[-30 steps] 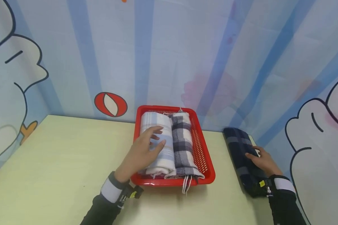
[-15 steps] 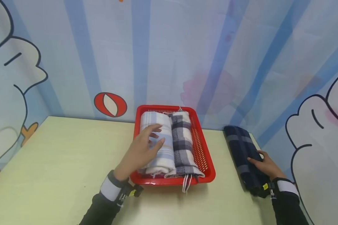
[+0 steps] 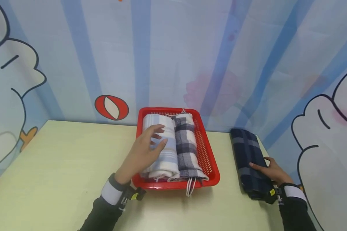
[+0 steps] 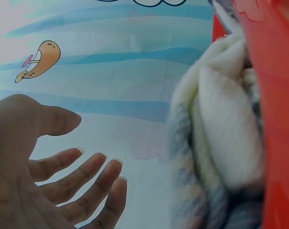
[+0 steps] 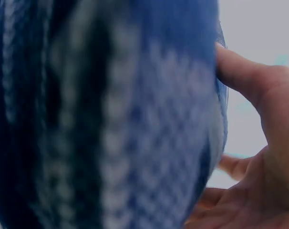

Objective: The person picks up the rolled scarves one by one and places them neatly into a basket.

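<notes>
In the head view my right hand [image 3: 273, 171] grips a rolled navy plaid scarf [image 3: 250, 160] by its right side, thumb on top and fingers round the edge. The right wrist view shows the scarf's layered end [image 5: 120, 119] close up, with the thumb against it. My left hand [image 3: 141, 154] hovers with fingers spread over a white and pale-blue rolled scarf [image 3: 166, 160]; its palm is bare in the left wrist view. That roll lies in a red basket [image 3: 214, 166] beside a grey-and-white checked rolled scarf [image 3: 186, 144].
White fringe [image 3: 190, 187] hangs over the basket's near rim. The pale yellow table [image 3: 60, 176] meets a printed cloth backdrop [image 3: 167, 57] behind and at both sides. The navy scarf lies close to the right side of the backdrop.
My right hand has slid slightly toward the near end of the navy scarf, and the scarf has turned a little. The left hand has stayed over the basket. The head view has shifted slightly.
</notes>
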Demonstrator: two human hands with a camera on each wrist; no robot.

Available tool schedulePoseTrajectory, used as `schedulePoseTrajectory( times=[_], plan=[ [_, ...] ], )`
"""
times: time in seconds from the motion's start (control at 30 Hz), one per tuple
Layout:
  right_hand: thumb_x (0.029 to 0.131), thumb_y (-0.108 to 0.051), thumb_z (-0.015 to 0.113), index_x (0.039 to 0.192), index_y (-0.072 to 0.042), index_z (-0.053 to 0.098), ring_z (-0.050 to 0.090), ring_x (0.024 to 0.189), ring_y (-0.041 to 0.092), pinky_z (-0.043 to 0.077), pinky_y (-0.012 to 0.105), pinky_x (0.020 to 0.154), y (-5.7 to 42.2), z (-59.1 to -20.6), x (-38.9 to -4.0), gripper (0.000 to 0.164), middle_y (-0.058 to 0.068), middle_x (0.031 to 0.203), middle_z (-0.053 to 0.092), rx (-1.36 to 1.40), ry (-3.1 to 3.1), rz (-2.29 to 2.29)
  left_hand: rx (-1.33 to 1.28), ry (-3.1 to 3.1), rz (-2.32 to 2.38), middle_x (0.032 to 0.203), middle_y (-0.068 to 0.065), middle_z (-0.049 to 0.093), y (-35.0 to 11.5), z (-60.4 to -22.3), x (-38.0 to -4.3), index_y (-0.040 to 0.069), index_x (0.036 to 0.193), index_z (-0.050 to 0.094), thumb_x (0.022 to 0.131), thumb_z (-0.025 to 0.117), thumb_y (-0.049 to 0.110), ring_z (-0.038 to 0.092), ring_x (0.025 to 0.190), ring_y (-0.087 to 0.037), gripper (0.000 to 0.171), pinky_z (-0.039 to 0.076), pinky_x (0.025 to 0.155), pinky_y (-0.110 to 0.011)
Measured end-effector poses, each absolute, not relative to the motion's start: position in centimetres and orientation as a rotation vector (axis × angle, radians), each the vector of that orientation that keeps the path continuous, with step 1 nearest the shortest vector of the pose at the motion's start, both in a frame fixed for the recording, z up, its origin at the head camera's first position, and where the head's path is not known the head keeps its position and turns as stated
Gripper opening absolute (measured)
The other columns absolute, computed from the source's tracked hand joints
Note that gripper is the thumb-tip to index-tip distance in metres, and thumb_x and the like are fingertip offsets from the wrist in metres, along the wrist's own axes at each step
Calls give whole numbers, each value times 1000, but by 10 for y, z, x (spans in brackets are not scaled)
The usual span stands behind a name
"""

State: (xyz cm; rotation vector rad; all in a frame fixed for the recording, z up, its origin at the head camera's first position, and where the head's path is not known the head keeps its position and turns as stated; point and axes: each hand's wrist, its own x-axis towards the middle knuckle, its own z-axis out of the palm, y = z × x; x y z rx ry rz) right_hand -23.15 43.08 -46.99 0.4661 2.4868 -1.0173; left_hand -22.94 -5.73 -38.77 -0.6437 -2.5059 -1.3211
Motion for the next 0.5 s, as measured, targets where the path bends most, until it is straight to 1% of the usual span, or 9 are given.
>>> schedulePoseTrajectory(
  times=[0.1,0.17,0.3,0.4,0.5],
  plan=[
    [90,-67,52,150,12,-18,17,139,63,34,69,109,430,-472,-230,121,48,151,-2,499,2442,-1009,-652,-2506,-1330,125,-14,64,-58,-388,-230,7,138,49,94,66,19,64,107,-26,49,57,88,-42],
    [90,-69,51,149,15,-16,21,138,62,36,67,109,430,-472,-228,123,48,150,2,511,2418,-1006,-660,-2507,-1358,126,-14,64,-58,-388,-231,7,138,49,95,65,20,64,108,-25,48,58,88,-42],
    [90,-70,50,148,20,-9,28,137,61,41,63,107,428,-470,-225,122,49,150,10,513,2400,-984,-669,-2523,-1435,127,-13,63,-58,-384,-232,12,138,49,95,65,22,64,110,-23,48,58,90,-42],
    [91,-70,49,148,22,-4,30,137,60,41,62,107,427,-469,-224,121,48,150,13,511,2391,-984,-662,-2541,-1459,128,-12,63,-57,-382,-233,15,138,49,95,66,24,63,112,-22,48,58,91,-41],
    [91,-69,50,148,21,0,31,137,59,41,61,108,425,-469,-224,119,47,151,15,502,2404,-988,-659,-2552,-1439,128,-11,63,-57,-380,-234,14,139,49,95,65,25,63,112,-22,48,58,91,-41]
  ],
)
